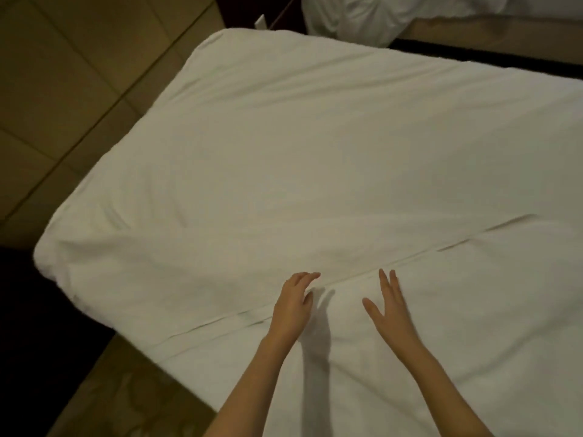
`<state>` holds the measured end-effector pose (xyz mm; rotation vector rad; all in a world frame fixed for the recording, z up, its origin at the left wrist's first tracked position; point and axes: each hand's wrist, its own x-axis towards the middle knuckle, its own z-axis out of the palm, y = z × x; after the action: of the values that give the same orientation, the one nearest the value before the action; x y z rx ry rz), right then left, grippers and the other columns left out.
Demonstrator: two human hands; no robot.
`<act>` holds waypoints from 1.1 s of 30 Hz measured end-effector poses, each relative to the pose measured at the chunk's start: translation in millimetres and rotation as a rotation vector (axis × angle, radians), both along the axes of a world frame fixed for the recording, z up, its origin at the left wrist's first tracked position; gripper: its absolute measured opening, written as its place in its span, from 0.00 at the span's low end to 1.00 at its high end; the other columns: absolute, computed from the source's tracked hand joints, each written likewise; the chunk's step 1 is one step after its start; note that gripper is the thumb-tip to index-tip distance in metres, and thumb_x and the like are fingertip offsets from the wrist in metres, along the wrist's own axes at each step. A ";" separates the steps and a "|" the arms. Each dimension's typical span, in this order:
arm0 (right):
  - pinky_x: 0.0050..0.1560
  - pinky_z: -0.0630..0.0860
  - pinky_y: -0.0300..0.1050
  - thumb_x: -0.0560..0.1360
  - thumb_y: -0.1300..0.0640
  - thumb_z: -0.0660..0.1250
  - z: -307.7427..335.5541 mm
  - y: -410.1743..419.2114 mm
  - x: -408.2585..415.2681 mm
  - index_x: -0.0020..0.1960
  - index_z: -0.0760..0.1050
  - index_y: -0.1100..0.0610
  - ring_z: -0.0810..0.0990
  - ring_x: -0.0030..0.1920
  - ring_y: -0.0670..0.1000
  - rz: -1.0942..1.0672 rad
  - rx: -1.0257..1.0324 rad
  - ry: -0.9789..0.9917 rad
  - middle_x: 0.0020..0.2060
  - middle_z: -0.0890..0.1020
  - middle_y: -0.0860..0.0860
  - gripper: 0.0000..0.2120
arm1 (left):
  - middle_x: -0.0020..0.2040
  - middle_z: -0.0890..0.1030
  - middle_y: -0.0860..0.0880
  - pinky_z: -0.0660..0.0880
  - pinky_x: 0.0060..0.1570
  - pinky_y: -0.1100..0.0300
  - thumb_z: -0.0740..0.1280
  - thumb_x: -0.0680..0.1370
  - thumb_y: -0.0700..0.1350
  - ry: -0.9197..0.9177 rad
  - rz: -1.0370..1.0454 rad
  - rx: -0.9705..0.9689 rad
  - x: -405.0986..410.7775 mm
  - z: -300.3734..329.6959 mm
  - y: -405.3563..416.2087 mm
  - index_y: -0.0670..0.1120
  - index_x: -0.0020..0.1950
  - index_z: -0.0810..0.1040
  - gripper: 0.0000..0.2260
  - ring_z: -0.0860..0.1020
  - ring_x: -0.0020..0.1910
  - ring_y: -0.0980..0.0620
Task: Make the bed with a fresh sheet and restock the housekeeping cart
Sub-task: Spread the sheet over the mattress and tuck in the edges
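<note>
We look down on the bed (315,152), our landmark, which fills most of the view; its long axis runs from lower left to upper right, with one rounded corner pointing toward the lower left edge and another toward the top. A white sheet (331,190) covers the whole top of the bed, drawn fairly smooth, with soft wrinkles fanning from the lower-left corner. Across the near part of the bed a folded edge (441,247) of the sheet runs as a long straight line, parallel to the bed's long axis. Beyond the bed's far side lies a second bed with rumpled white linen (362,17). Left of the bed is a floor of tan tiles (63,89).

Our left hand (295,305) hovers over or rests on the sheet right at the folded edge, fingers loosely bent, gripping nothing. Our right hand (389,307) lies just beside it on the near side of that line, fingers straight and spread, holding nothing.
</note>
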<state>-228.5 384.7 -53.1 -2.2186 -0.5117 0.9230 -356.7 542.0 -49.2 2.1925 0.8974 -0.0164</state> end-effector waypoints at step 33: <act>0.50 0.70 0.29 0.78 0.65 0.61 -56.0 192.1 -207.6 0.56 0.77 0.54 0.76 0.52 0.44 0.029 0.125 -0.001 0.50 0.77 0.45 0.11 | 0.56 0.71 0.55 0.71 0.59 0.66 0.60 0.77 0.30 -0.326 1.172 -0.427 -191.4 -49.1 94.8 0.52 0.59 0.75 0.19 0.74 0.57 0.57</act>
<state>-436.1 576.8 -109.1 -2.1039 -0.5871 0.8807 -548.1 636.9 -98.4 1.0023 1.6487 0.6239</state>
